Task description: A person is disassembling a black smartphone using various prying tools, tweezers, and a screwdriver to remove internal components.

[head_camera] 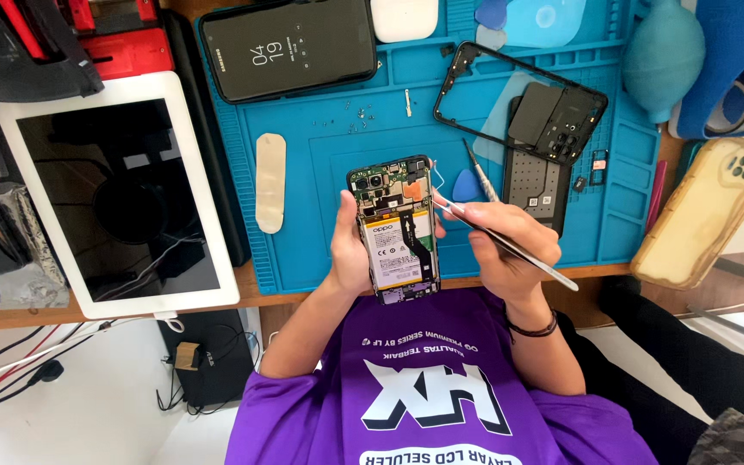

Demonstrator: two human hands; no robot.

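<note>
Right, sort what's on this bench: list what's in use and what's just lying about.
In use:
- opened phone, held by the left hand
- metal tweezers in the right hand, tip at the phone's edge

Lying about:
- white tablet
- dark phone
- black frame
- blue pick
- tan case
- teal blower

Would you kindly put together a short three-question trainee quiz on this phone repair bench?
1. True or false: the left hand holds the opened black smartphone with exposed battery.
2. Which tool does the right hand grip? A) thin silver metal tweezers B) red screwdriver C) yellow brush
3. Fill in: the detached black phone frame lies on the ____ ridged silicone work mat.
Key: 1 true; 2 A; 3 blue.
</note>
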